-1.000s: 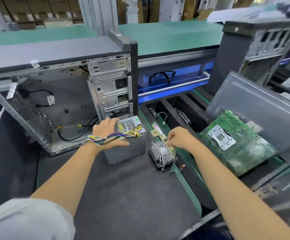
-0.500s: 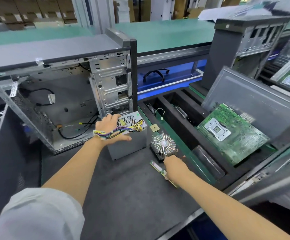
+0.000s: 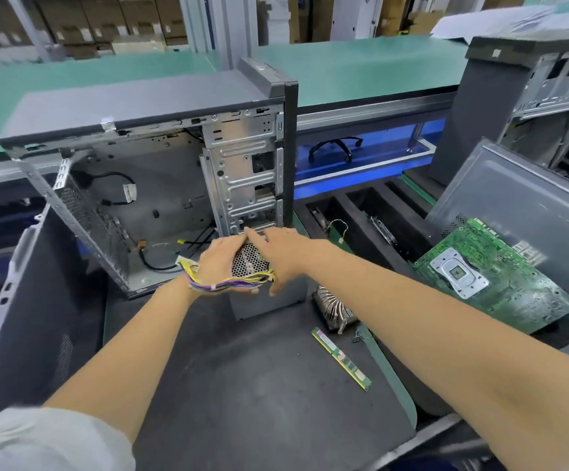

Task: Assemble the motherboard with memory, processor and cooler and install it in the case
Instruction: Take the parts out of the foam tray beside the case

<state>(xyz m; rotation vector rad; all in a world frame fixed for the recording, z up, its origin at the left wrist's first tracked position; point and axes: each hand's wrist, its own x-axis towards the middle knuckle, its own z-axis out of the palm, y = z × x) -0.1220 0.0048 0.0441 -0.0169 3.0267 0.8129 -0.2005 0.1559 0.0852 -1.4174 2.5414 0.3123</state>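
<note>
A: What is the biggest thing here?

B: The open grey metal computer case [image 3: 147, 154] stands at the back left of the dark grey desk [image 3: 259, 402], its side open towards us. Right of it a grey side panel [image 3: 520, 198] leans, and the green motherboard [image 3: 493, 277] rests tilted against it, with its silver processor socket [image 3: 458, 274] facing up.

A: And in front of the case?

B: A grey metal power supply box [image 3: 269, 300] with a perforated top stands there. Both hands are on its top.

A: How is each grip?

B: The left hand [image 3: 222, 263] lies on the mesh with a bundle of yellow and purple wires [image 3: 228, 283] under its palm; I cannot tell whether its fingers close on them. The right hand [image 3: 283, 256] has its fingers spread flat over the box.

A: The smaller parts?

B: The round silver finned cooler [image 3: 335, 311] sits just right of the box, partly behind the right forearm. The green memory stick [image 3: 340, 358] lies flat on the desk, near the cooler.
</note>
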